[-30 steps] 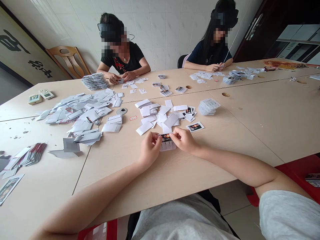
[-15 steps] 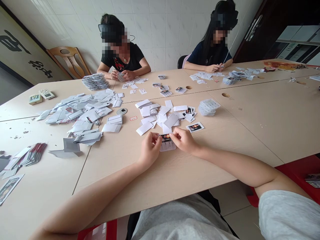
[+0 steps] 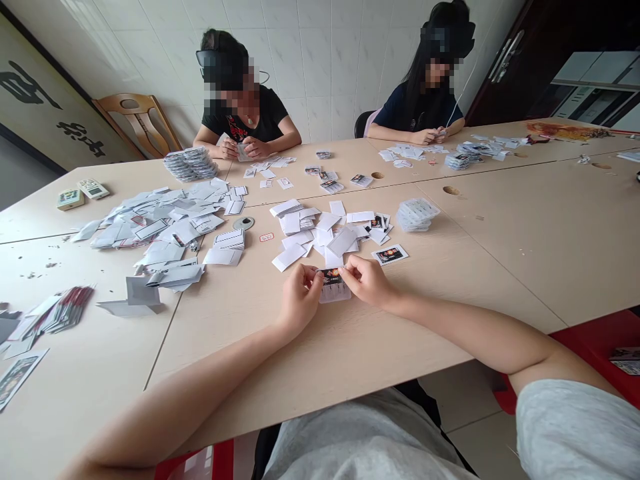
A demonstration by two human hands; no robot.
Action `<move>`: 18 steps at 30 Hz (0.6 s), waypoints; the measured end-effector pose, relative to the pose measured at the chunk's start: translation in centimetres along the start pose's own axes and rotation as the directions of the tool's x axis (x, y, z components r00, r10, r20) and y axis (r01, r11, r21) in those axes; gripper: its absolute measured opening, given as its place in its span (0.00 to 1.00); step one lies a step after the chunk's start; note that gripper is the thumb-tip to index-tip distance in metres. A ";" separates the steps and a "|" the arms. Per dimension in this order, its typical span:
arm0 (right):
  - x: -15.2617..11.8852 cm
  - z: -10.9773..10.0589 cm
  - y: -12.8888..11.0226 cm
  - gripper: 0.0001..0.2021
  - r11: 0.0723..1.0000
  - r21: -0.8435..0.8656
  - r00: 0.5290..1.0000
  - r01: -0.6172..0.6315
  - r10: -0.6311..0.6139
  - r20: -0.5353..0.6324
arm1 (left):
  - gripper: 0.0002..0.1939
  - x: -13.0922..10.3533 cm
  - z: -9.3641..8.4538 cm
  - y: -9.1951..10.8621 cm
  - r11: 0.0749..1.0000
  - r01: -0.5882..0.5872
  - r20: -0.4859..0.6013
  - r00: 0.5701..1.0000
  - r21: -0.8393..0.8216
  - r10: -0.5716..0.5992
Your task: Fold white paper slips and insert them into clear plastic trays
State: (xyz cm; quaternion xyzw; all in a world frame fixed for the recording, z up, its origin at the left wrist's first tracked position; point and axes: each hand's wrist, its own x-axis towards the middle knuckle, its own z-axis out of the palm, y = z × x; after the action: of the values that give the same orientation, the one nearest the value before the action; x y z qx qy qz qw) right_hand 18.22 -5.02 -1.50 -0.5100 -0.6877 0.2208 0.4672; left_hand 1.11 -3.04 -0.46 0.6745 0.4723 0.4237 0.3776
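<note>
A small clear plastic case point(image 3: 336, 292) with a black printed card point(image 3: 331, 275) at its upper part is held low over the table between my hands. My left hand point(image 3: 302, 295) pinches its left side, thumb on the front. On the right, my right hand point(image 3: 369, 280) grips the card's upper right corner between thumb and fingers. Just beyond my hands lies a loose pile of white folded cards point(image 3: 320, 230). A single printed card point(image 3: 390, 254) rests flat beside my right hand, and a stack of clear cases point(image 3: 418, 215) stands farther right.
A large heap of white cards point(image 3: 165, 217) covers the table's left part. Two remotes point(image 3: 93, 189) lie at the far left. Across the table point(image 3: 525, 227), two people point(image 3: 245, 113) handle similar cases near a stack of filled cases point(image 3: 190, 164). A red stool point(image 3: 600, 353) stands at the right.
My hands and the case stay almost in the same place. Across the table, the left person's hands have shifted slightly on their case.
</note>
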 end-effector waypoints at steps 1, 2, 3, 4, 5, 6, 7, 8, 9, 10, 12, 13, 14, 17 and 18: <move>0.0 0.0 0.0 0.14 1.000 0.000 1.000 0.002 -0.002 -0.002 | 0.10 0.0 0.0 0.0 1.000 0.001 0.000 1.000 0.001 -0.001; 0.0 0.1 0.1 0.14 1.000 0.000 1.000 0.005 -0.005 -0.003 | 0.10 0.0 0.0 0.0 1.000 0.001 0.000 1.000 0.007 -0.001; 0.0 0.1 0.1 0.14 1.000 -0.001 1.000 0.006 -0.006 -0.005 | 0.10 0.0 0.0 0.0 1.000 -0.002 0.001 1.000 0.013 0.002; 0.0 0.1 0.1 0.14 1.000 -0.002 1.000 0.006 -0.006 -0.006 | 0.10 0.0 0.0 0.0 1.000 -0.005 0.004 1.000 0.020 0.005; 0.0 0.1 0.2 0.14 1.000 -0.001 1.000 0.004 -0.004 -0.006 | 0.10 0.0 0.0 0.0 1.000 -0.008 0.006 1.000 0.027 0.008; 0.0 0.1 0.2 0.14 1.000 0.003 1.000 0.002 -0.002 -0.003 | 0.10 0.0 0.0 0.0 0.999 -0.011 0.008 1.000 0.033 0.010; 0.0 0.2 0.3 0.14 1.000 0.008 1.000 -0.002 0.002 -0.001 | 0.10 0.0 0.0 0.0 0.999 -0.012 0.008 1.000 0.039 0.012; -0.1 0.2 0.3 0.14 1.000 0.013 1.000 -0.006 0.006 0.002 | 0.10 0.0 0.0 0.0 0.999 -0.014 0.009 1.000 0.042 0.014; -0.1 0.2 0.3 0.14 1.000 0.017 1.000 -0.011 0.011 0.002 | 0.10 0.0 0.0 0.0 0.999 -0.017 0.010 1.000 0.045 0.016; 0.0 0.2 0.3 0.14 1.000 0.019 1.000 -0.015 0.015 -0.002 | 0.10 0.0 0.0 0.0 0.999 -0.021 0.011 1.000 0.044 0.021; 0.0 0.2 0.3 0.16 1.000 0.006 1.000 -0.014 0.014 -0.022 | 0.10 0.0 0.0 -0.2 0.999 -0.026 0.012 1.000 0.033 0.026; 0.1 0.2 0.3 0.18 1.000 -0.002 0.999 -0.008 0.008 -0.035 | 0.10 0.1 0.0 -0.3 0.999 -0.022 0.011 1.000 0.023 0.022; 0.2 0.2 0.4 0.20 1.000 -0.001 0.999 0.000 0.000 -0.043 | 0.10 0.1 0.0 -0.4 1.000 -0.013 0.009 1.000 0.010 0.013; 0.4 0.1 0.4 0.23 0.997 0.082 1.000 0.014 -0.012 -0.028 | 0.10 0.3 -0.1 -0.8 0.999 0.014 0.010 1.000 -0.047 -0.013; 0.4 0.0 0.4 0.23 0.991 0.130 1.000 0.011 -0.009 -0.012 | 0.11 0.4 -0.2 -0.8 0.998 0.013 0.015 1.000 -0.065 -0.012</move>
State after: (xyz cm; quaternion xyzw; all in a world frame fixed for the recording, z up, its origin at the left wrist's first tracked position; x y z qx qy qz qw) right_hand 18.43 -4.46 -1.65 -0.4761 -0.6718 0.2600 0.5044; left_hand 0.76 -2.44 -1.08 0.6619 0.4598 0.4315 0.4053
